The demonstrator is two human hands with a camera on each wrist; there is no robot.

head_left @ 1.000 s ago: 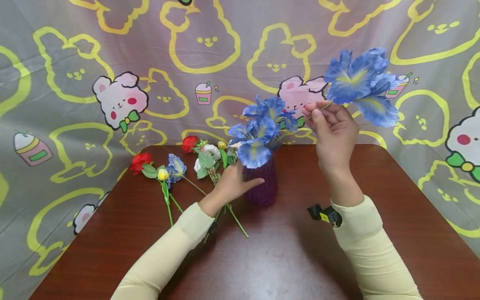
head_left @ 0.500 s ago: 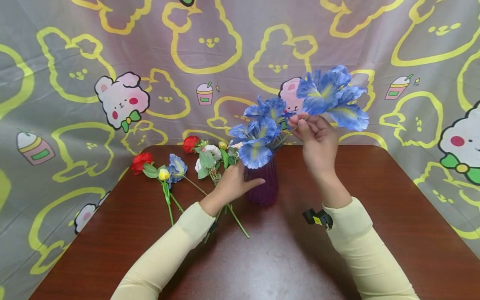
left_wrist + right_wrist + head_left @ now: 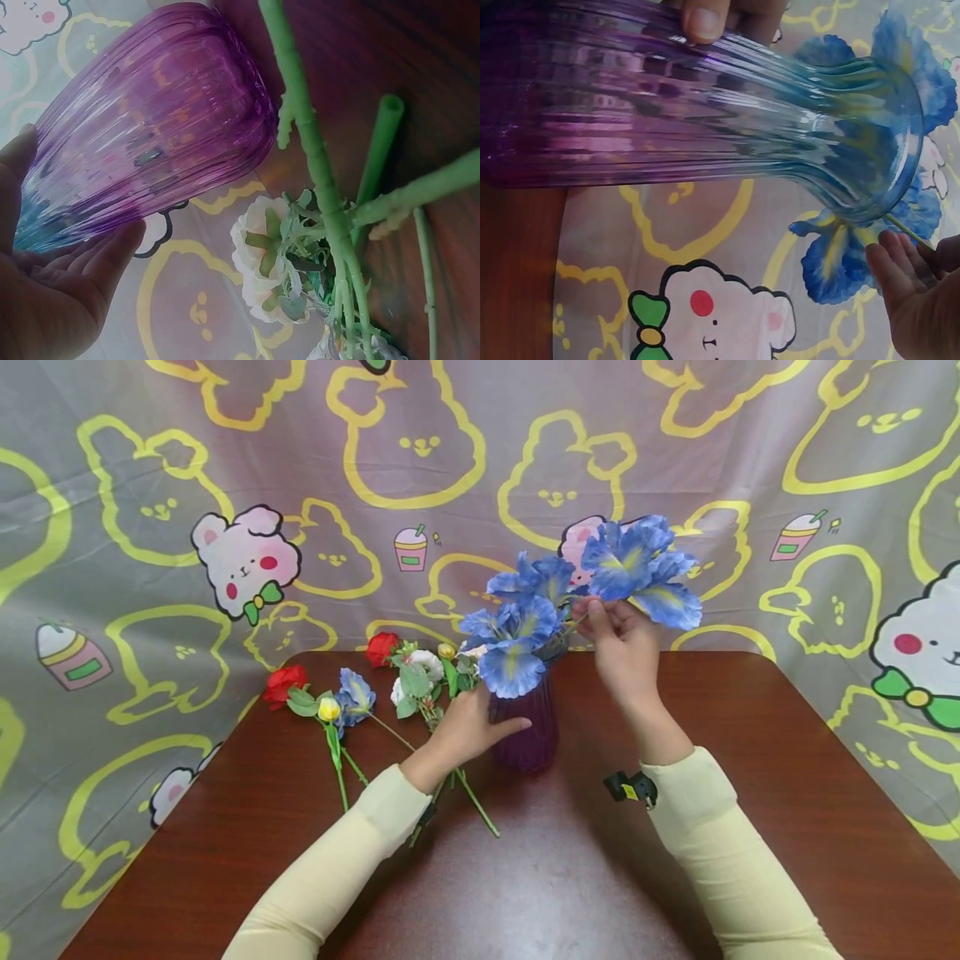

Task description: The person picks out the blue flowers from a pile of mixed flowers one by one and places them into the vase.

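Note:
A ribbed glass vase (image 3: 525, 739), purple below and bluish toward its flared mouth, stands upright on the table. My left hand (image 3: 463, 727) grips its side, the thumb on the near face; the left wrist view shows the vase (image 3: 165, 112) between thumb and fingers. Blue irises (image 3: 517, 631) spread over the mouth and hide it in the head view. My right hand (image 3: 628, 656) pinches the thin stem of another blue iris (image 3: 637, 568), its bloom up and to the right. In the right wrist view this stem (image 3: 909, 232) runs to the vase's rim (image 3: 911, 142).
Left of the vase lie artificial flowers on the brown table (image 3: 570, 877): red roses (image 3: 285, 685), a yellow bud (image 3: 327, 709), a blue iris (image 3: 354, 695) and white roses (image 3: 423, 664). Green stems (image 3: 476, 802) pass under my left wrist. A patterned curtain (image 3: 420, 485) hangs behind.
My right hand has moved left and down with the iris, bringing its stem close to the vase mouth. My left hand has stayed on the vase.

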